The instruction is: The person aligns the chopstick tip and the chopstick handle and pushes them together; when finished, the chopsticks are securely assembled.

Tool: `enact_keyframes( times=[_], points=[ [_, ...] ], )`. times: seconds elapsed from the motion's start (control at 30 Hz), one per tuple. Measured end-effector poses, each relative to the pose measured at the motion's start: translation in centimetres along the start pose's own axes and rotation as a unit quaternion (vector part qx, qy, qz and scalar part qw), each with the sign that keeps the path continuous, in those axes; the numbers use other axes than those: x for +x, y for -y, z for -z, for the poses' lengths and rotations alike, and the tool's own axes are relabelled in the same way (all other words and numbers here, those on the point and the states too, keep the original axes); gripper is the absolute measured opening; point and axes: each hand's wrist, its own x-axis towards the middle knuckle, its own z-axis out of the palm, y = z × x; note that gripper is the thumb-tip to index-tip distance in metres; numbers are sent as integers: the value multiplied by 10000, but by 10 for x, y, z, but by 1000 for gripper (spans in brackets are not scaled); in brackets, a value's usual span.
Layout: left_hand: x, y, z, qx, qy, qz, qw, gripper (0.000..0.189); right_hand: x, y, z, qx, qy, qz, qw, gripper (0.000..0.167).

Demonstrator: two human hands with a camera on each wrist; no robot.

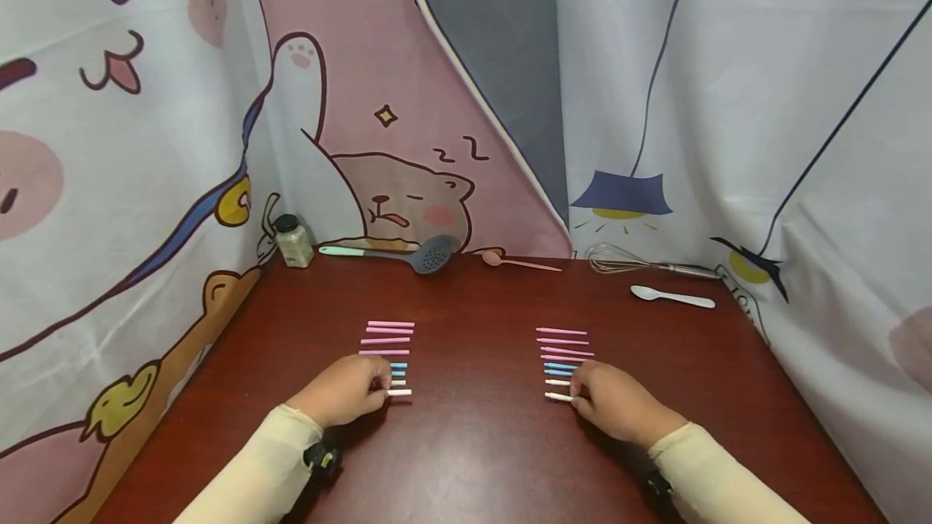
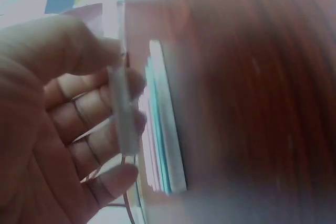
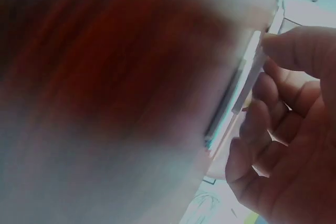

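My left hand (image 1: 348,388) pinches a thin white stick (image 1: 400,392) between thumb and fingers at the near end of the left row. The left wrist view shows this stick (image 2: 124,116) held apart from a second white stick (image 2: 169,124). Beyond it in that row lie blue sticks (image 1: 398,365) and several pink sticks (image 1: 386,340). On the right, my right hand (image 1: 619,403) pinches another white stick (image 1: 558,397), also seen as a pale stick (image 3: 249,87) in the right wrist view. A similar row lies past it: a white stick (image 1: 557,382), blue sticks (image 1: 559,369), pink sticks (image 1: 564,341).
Along the back of the brown table (image 1: 466,443) lie a slotted skimmer (image 1: 433,255), a pink spoon (image 1: 495,259), a whisk (image 1: 619,261) and a white spoon (image 1: 673,297). A jar with a black lid (image 1: 294,242) stands at the back left. Printed curtains (image 1: 466,63) hang behind.
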Motion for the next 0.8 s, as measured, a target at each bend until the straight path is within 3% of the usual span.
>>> enact_keyframes(
  times=[0.17, 0.37, 0.43, 0.53, 0.63, 0.8],
  points=[
    [2, -8, -4, -1090, -117, -168, 9938, 18, 1, 12, 3, 902, 18, -207, 9957, 22],
    [5, -20, -14, -2056, -330, -266, 9777, 17, 0, 25, -1, 2129, -17, -237, 9768, 17],
    [8, -24, -19, -2526, -374, -296, 9664, 12, -2, 28, -4, 2506, -15, -258, 9677, 15],
    [13, -32, -26, -3284, -472, -319, 9428, 6, -3, 32, -10, 3107, -50, -325, 9499, 11],
    [19, -42, -33, -3788, -679, -301, 9225, 4, -3, 37, -15, 3628, -184, -371, 9310, 9],
    [27, -57, -43, -4607, -868, 26, 8833, 8, 3, 46, -20, 4137, -320, -394, 9090, 12]
  ],
)
